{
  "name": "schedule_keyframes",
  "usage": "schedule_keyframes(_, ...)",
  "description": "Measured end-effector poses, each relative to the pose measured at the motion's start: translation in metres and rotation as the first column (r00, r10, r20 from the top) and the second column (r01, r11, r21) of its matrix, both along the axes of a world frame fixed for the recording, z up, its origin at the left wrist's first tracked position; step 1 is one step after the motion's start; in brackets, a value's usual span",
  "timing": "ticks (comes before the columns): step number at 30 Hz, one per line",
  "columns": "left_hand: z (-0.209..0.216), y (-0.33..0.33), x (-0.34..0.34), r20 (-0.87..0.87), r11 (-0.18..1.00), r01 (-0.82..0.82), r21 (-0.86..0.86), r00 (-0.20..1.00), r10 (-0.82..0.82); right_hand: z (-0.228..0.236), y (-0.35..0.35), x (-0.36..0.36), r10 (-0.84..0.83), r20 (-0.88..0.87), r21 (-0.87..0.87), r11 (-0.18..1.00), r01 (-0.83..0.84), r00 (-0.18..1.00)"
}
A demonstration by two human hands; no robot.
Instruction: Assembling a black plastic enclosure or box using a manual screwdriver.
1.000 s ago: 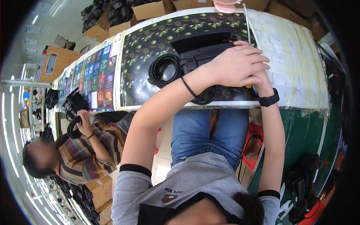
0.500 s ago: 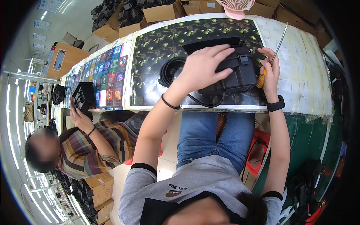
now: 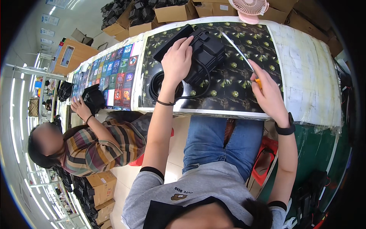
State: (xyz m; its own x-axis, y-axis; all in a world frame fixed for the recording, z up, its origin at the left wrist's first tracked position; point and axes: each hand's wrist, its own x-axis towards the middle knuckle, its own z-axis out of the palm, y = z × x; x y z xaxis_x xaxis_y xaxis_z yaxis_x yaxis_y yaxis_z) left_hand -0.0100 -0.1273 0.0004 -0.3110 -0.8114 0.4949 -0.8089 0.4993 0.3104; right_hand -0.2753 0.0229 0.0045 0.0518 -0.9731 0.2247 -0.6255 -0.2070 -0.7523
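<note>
A black plastic box (image 3: 210,46) with a latch and a raised flat panel (image 3: 167,46) along its left side lies tilted on the dark patterned mat. My left hand (image 3: 176,63) holds it where panel and body meet, fingers bent over the edge and their undersides hidden. A black cable (image 3: 154,87) loops beside that wrist and curves round under the box. Off to the right, my right hand (image 3: 268,89) is closed around a screwdriver (image 3: 237,50); most of its orange-yellow handle is hidden in the palm. The long metal shaft points toward the box, its tip apart from it.
A pink fan (image 3: 249,9) stands at the table's far edge, with cardboard boxes (image 3: 175,13) of black parts behind. At left, a co-worker in a striped top (image 3: 105,150) handles another black box (image 3: 93,97). A red stool (image 3: 264,162) is beside my legs.
The black box has shifted left and away from me, turning at an angle, with my left hand on it. My right hand has left its side, and the screwdriver's shaft now slants to the left.
</note>
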Motion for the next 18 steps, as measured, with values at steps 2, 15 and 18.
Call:
schedule_keyframes(2,0.000,-0.002,0.002,-0.009,1.000,0.015,-0.004,1.000,-0.015,0.006,0.005,0.006,0.065,-0.069,-0.071,0.995,-0.070,0.995)
schedule_keyframes(15,-0.003,0.015,-0.004,-0.114,0.999,0.019,-0.044,0.993,-0.023,-0.012,0.013,0.029,0.174,-0.418,-0.127,0.961,-0.247,0.892)
schedule_keyframes(18,-0.004,0.015,-0.003,-0.122,0.998,0.015,-0.056,0.992,-0.021,-0.011,0.015,0.033,0.131,-0.489,-0.144,0.963,-0.228,0.863)
